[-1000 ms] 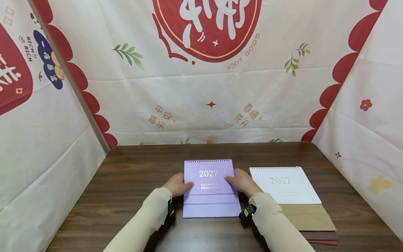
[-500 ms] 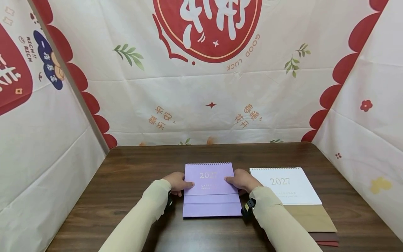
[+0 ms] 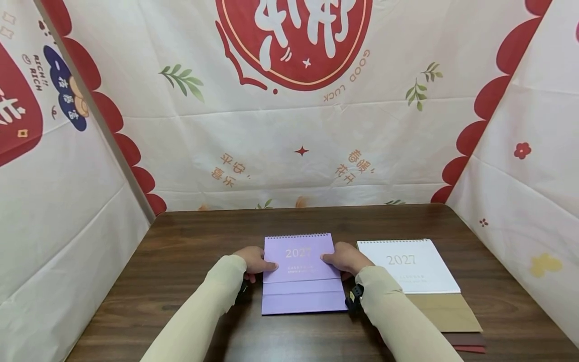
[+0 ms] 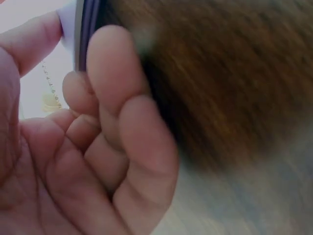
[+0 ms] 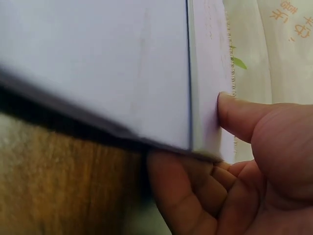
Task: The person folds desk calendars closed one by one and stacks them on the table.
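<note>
A purple spiral-bound 2027 desk calendar (image 3: 300,271) lies between both hands near the middle of the table, its coil along the far edge. My left hand (image 3: 253,260) pinches its left side, thumb on the cover and fingers curled beneath. On the opposite side my right hand (image 3: 348,258) grips it the same way, thumb on top. The right wrist view shows the right fingers (image 5: 171,181) under the edge of the pale calendar (image 5: 98,63). In the left wrist view the curled left fingers (image 4: 117,73) meet the calendar's layered edge (image 4: 87,34).
To the right, a white 2027 desk calendar (image 3: 407,264) lies on the wooden table (image 3: 190,281), with its gold-brown base (image 3: 445,311) toward the front. Dark red pieces (image 3: 466,339) show beneath it. A printed white cloth (image 3: 271,125) hangs behind the table.
The purple calendar's coil edge has come slightly lower in view and its cover has dimmed. More of both hands' fingers show beneath its sides. The white calendar stays in place.
</note>
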